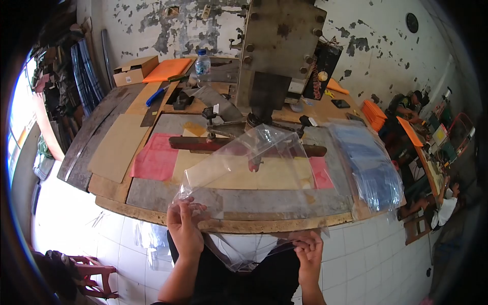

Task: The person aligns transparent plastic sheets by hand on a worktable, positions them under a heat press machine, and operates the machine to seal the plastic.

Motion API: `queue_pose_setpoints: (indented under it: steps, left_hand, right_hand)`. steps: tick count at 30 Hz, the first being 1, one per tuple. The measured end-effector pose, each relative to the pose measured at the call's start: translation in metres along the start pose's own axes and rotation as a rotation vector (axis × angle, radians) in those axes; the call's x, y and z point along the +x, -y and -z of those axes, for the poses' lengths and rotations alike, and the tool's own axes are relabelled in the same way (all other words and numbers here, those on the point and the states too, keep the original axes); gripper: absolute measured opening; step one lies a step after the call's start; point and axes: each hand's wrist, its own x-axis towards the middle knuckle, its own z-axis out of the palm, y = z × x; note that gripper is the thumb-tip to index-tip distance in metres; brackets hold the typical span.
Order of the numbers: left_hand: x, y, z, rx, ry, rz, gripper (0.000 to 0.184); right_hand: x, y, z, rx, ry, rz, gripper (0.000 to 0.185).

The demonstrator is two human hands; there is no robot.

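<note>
A clear plastic sheet [223,170] hangs between my two hands over the front edge of the worktable, its upper part rising in front of the machine's red bar [185,143]. My left hand [185,226] pinches the sheet's left corner. On the right, my right hand [308,254] grips its lower right edge between thumb and fingers. Beneath the bar lie a yellow sheet [223,173] and a pink sheet [155,158] on the grey plate. To the right rests a stack of clear plastic pieces [368,168].
The press [277,46] stands upright at the table's middle. Behind are a bottle [202,66], a cardboard box [136,71], an orange stack [169,70] and a phone [340,103]. A red stool [96,274] is at lower left. Other people [406,107] sit at the right.
</note>
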Motion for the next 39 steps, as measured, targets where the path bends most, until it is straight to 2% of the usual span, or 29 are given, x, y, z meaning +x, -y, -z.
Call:
queue_pose_setpoints:
  steps: [1,2,4,5,6,8,9,10,12,13,15,17,19,21,25,27,31,33,37,39]
  left_hand:
    - [0.001,0.000,0.001,-0.002,0.000,-0.006,0.021]
    - [0.002,-0.001,0.003,0.012,0.008,-0.027,0.022]
    - [0.000,-0.002,0.005,0.028,0.012,-0.045,0.022]
    - [-0.002,-0.003,0.005,0.029,0.046,-0.026,0.022]
    - [-0.003,-0.005,0.004,0.030,0.081,-0.006,0.022]
    - [-0.012,-0.015,-0.005,-0.048,0.160,0.049,0.024]
    - [-0.016,-0.019,-0.010,-0.125,0.234,0.101,0.026]
    - [-0.019,-0.020,-0.013,-0.127,0.228,0.097,0.026]
    - [-0.024,-0.021,-0.019,-0.061,0.543,0.083,0.021]
    - [-0.027,-0.021,-0.023,-0.044,0.586,0.085,0.022]
    - [-0.033,-0.020,-0.030,-0.010,0.672,0.087,0.025]
    - [-0.038,-0.029,-0.036,-0.021,0.682,0.114,0.024]
    - [-0.035,-0.039,-0.039,0.342,0.733,-0.193,0.024]
    - [-0.038,-0.043,-0.040,0.413,0.734,-0.215,0.024]
    - [-0.037,-0.053,-0.048,0.507,0.749,-0.271,0.029]
    - [-0.038,-0.054,-0.047,0.534,0.777,-0.282,0.030]
    - [-0.045,-0.046,-0.042,0.577,0.835,-0.309,0.031]
    - [-0.049,-0.046,-0.044,0.585,0.835,-0.303,0.031]
    - [-0.053,-0.055,-0.048,0.664,0.875,-0.308,0.038]
    - [-0.053,-0.055,-0.049,0.681,0.882,-0.315,0.039]
  right_hand:
    - [0.002,0.000,0.009,0.002,0.038,-0.040,0.037]
    - [0.003,-0.002,0.017,0.003,0.043,-0.038,0.037]
    - [0.004,-0.003,0.024,0.277,0.256,-0.073,0.025]
    - [0.008,-0.008,0.023,0.490,0.435,-0.014,0.030]
    - [0.008,-0.013,0.021,0.489,0.434,-0.013,0.030]
    - [0.009,-0.023,0.017,1.328,0.877,-0.207,0.039]
    - [0.007,-0.024,0.010,1.327,0.881,-0.211,0.039]
    - [0.004,-0.023,0.000,1.180,0.875,-0.197,0.045]
    - [-0.001,-0.019,-0.022,0.888,0.858,-0.162,0.060]
    - [0.001,-0.013,-0.033,0.886,0.865,-0.161,0.060]
    - [0.009,0.003,-0.053,0.744,1.001,-0.067,0.067]
    - [0.012,0.012,-0.065,0.820,1.021,-0.105,0.072]
    - [0.015,0.020,-0.076,0.896,1.046,-0.149,0.077]
    - [0.013,0.030,-0.086,1.113,1.002,-0.246,0.085]
    - [0.021,0.044,-0.095,1.329,0.963,-0.352,0.078]
    - [0.040,0.034,-0.084,1.029,1.153,-0.149,0.078]
    - [0.034,0.044,-0.085,0.998,1.088,-0.068,0.085]
    - [0.024,0.054,-0.092,1.323,0.907,-0.235,0.086]
    - [0.027,0.044,-0.088,1.394,0.914,-0.165,0.086]
    - [0.031,0.041,-0.080,0.996,0.839,0.040,0.074]
